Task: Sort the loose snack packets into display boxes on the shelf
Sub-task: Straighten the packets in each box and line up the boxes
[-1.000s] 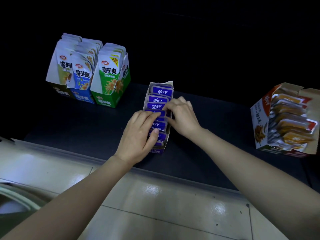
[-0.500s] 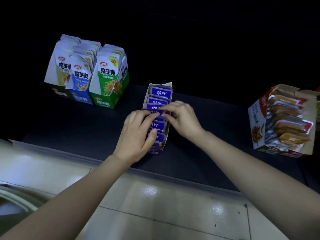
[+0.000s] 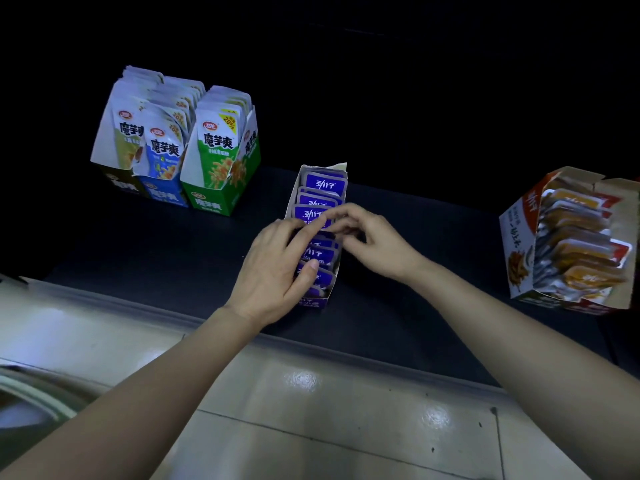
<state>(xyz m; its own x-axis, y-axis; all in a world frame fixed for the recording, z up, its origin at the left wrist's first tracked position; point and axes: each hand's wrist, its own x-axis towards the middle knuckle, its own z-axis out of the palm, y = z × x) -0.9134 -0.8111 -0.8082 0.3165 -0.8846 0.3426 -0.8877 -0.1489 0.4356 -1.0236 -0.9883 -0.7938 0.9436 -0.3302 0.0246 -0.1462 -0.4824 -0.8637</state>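
A narrow purple display box [image 3: 313, 302] stands on the dark shelf [image 3: 173, 251], filled with a row of purple snack packets [image 3: 323, 183]. My left hand [image 3: 277, 268] lies over the box's left side, its fingers curled on the packets in the middle of the row and its thumb on a packet nearer the front. My right hand [image 3: 372, 240] reaches in from the right, and its fingertips pinch the top edge of a middle packet [image 3: 311, 214]. The hands hide the packets under them.
Three tall boxes of white pouches stand at the back left: olive [image 3: 121, 183], blue [image 3: 162, 195] and green [image 3: 214, 202]. An open red and white box of orange packets [image 3: 519, 244] sits at the right. Pale floor tiles [image 3: 311, 410] run below the shelf's front edge.
Both hands have shifted slightly along the row of purple packets, their fingertips coming together over a middle packet. The boxes stay where they were.
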